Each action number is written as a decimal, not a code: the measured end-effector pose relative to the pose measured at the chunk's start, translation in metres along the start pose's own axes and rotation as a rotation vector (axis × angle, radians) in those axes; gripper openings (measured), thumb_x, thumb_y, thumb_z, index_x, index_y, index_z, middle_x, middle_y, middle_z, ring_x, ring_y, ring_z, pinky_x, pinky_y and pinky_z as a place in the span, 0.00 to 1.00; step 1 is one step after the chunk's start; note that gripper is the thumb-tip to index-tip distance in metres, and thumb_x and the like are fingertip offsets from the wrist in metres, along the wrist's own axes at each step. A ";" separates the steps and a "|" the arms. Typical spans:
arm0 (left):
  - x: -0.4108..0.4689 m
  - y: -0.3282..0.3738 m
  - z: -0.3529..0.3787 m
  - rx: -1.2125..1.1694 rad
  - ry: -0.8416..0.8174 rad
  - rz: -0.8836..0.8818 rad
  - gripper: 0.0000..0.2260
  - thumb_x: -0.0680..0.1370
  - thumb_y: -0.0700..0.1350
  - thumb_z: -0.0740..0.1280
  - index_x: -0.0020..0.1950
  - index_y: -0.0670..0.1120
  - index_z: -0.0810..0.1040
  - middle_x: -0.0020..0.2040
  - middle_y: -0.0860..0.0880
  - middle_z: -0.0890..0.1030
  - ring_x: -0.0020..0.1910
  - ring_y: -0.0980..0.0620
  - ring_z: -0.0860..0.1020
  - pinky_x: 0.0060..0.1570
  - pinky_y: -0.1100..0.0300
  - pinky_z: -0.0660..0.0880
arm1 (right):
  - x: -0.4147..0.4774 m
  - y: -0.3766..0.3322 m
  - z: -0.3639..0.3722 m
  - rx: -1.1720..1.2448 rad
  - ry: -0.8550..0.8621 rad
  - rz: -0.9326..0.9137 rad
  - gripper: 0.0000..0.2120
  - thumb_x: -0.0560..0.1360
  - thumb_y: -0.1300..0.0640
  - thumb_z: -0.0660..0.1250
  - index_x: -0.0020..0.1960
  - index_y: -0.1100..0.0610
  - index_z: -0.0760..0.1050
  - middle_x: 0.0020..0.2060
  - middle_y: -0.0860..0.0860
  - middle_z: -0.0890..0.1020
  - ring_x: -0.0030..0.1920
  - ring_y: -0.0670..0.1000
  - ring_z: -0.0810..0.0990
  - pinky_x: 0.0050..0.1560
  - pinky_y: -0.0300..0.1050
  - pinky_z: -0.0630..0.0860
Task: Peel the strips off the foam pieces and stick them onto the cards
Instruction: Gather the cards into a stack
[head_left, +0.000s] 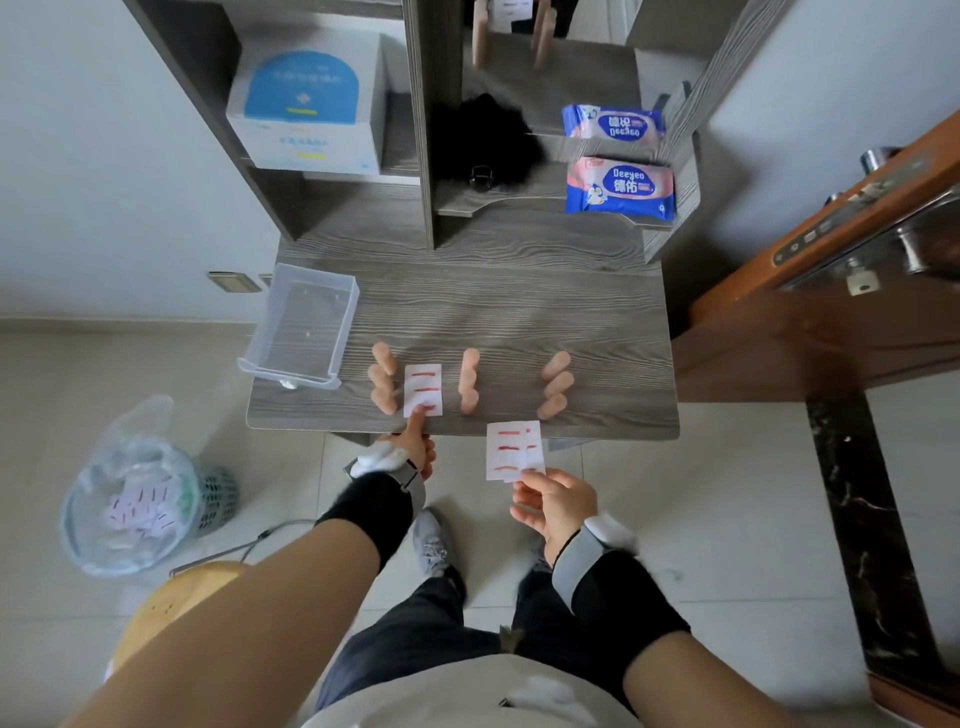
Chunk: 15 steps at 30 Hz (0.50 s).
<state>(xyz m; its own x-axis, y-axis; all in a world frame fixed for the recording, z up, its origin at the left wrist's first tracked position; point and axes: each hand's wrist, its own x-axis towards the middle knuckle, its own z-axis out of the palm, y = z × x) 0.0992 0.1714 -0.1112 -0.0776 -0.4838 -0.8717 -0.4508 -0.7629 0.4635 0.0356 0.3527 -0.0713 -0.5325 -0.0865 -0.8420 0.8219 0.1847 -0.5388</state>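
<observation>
Two forearms (291, 597) with black cuffs and grey wrist straps reach up from the bottom of the frame. The left hand (415, 448) grips nothing; one straight finger presses the lower edge of a white card (423, 382) with red strips, lying flat on the grey wood-grain table (519, 312) at centre. The right hand (556, 506) pinches a second card (511, 449) by its bottom edge, just below the table's near edge. Three wavy peach foam pieces (469, 382) lie in a row, one just left of the flat card, two to its right. A clear plastic box (304, 325) sits at the table's left edge
</observation>
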 end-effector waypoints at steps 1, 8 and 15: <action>0.001 -0.002 0.000 -0.002 -0.015 0.010 0.20 0.75 0.61 0.68 0.34 0.47 0.72 0.28 0.51 0.72 0.23 0.54 0.69 0.24 0.63 0.65 | 0.000 0.001 0.000 0.001 0.002 -0.004 0.02 0.73 0.67 0.70 0.42 0.63 0.81 0.29 0.54 0.82 0.28 0.50 0.78 0.31 0.44 0.80; -0.001 -0.018 -0.018 -0.172 -0.118 0.020 0.07 0.78 0.41 0.70 0.40 0.43 0.80 0.32 0.47 0.79 0.25 0.56 0.78 0.25 0.65 0.76 | 0.002 0.008 -0.002 -0.032 0.020 0.001 0.02 0.73 0.66 0.71 0.42 0.63 0.81 0.28 0.54 0.82 0.26 0.49 0.79 0.29 0.44 0.79; -0.030 -0.025 -0.053 -0.187 -0.199 0.061 0.07 0.75 0.34 0.72 0.45 0.41 0.75 0.31 0.43 0.84 0.29 0.51 0.83 0.28 0.62 0.79 | -0.004 0.025 0.003 -0.070 0.024 0.028 0.02 0.73 0.66 0.71 0.41 0.63 0.80 0.29 0.55 0.83 0.26 0.50 0.79 0.28 0.44 0.79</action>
<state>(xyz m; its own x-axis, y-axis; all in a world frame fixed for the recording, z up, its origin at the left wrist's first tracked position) 0.1595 0.1819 -0.0882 -0.2811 -0.4514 -0.8469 -0.2694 -0.8099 0.5211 0.0588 0.3546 -0.0809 -0.5146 -0.0573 -0.8555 0.8209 0.2551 -0.5109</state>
